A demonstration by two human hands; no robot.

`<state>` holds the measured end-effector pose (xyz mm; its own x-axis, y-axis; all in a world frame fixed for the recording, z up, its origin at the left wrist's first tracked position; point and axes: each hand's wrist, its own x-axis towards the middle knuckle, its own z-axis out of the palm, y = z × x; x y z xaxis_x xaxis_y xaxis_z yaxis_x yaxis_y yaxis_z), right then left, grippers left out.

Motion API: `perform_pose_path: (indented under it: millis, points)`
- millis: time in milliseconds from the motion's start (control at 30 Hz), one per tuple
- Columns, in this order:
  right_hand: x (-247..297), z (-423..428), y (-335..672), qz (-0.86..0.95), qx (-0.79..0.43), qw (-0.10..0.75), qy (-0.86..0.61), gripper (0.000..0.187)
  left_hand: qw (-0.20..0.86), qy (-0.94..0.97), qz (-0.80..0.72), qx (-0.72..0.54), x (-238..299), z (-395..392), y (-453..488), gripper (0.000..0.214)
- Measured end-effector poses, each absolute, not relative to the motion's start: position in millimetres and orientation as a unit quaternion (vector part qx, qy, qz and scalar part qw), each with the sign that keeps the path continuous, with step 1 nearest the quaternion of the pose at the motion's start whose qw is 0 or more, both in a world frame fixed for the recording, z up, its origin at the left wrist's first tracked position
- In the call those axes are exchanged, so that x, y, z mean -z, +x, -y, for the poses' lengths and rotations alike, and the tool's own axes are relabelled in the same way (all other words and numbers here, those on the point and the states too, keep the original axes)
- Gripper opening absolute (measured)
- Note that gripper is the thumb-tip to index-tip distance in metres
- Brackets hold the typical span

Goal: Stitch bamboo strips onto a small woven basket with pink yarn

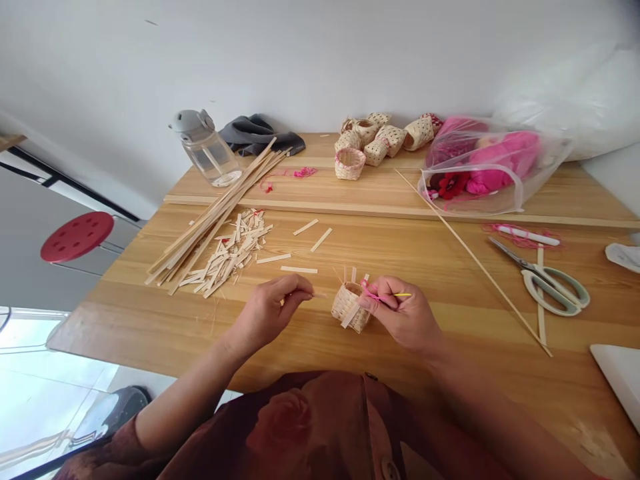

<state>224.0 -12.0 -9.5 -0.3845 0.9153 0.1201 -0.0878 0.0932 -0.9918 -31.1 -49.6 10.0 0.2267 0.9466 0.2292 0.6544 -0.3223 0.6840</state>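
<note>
In front of me stands a small woven basket (346, 303) of pale strips, slightly tilted, with strip ends sticking up from its rim. My right hand (400, 312) pinches the basket's right rim, where pink yarn (369, 289) is gathered. From the same fingers sticks out a thin yellow tool (403, 295), mostly covered, maybe a needle or hook. Left of the basket and apart from it, my left hand (273, 303) is closed in a pinch. A thin pale sliver (320, 295) seems to poke out of its fingertips, blurred and faint.
Cut strip scraps (235, 250) lie left, under long strips (215, 213) and a water bottle (207, 150). Finished baskets (376, 137) and a bag of pink yarn (505, 160) line the back. Scissors (550, 287) and a long thin strip (470, 253) lie right.
</note>
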Motion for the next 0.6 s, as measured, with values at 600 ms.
perform_pose_path:
  millis: [600]
  points:
    - [3, 18, 220, 0.603, -0.579, 0.39, -0.386, 0.057, 0.279, 0.757, -0.509, -0.3, -42, 42, 12, 0.017]
